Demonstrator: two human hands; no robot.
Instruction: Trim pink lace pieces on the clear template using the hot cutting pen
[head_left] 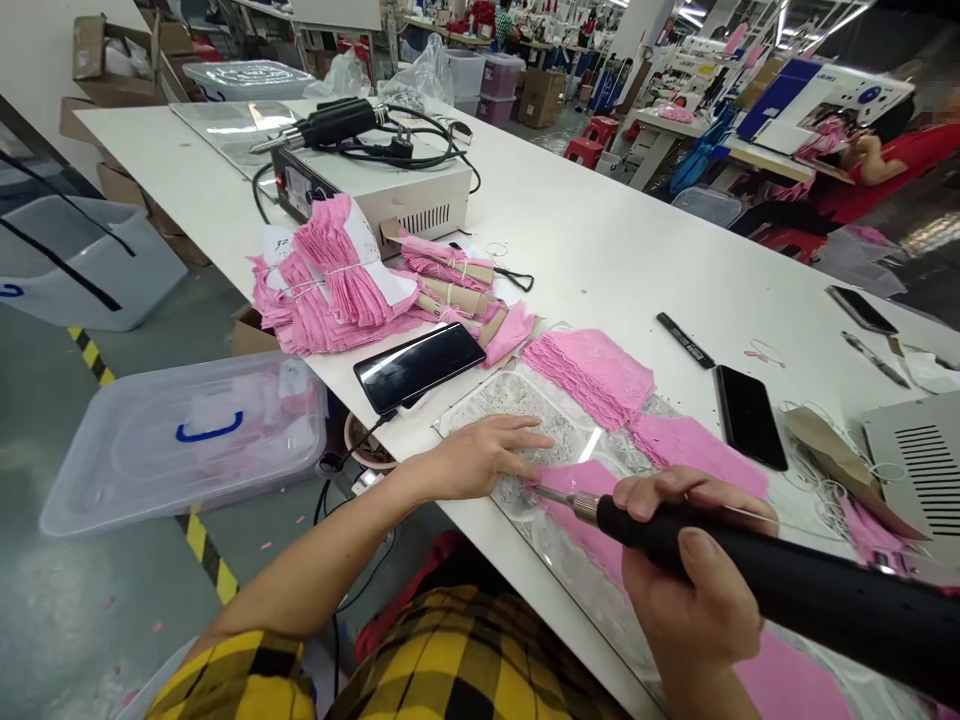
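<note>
My right hand is closed around the black handle of a hot cutting tool, whose metal tip touches a pink fabric piece on a glass plate. My left hand lies flat with fingers stretched out, pressing the fabric edge beside the tip. A stack of pink lace pieces sits just beyond on the plate. More pink fabric lies under my right hand.
On the white table are a phone at the near edge, another phone, a black marker, bundled pink pieces and a control box with a second tool. A clear lidded bin stands on the floor at left.
</note>
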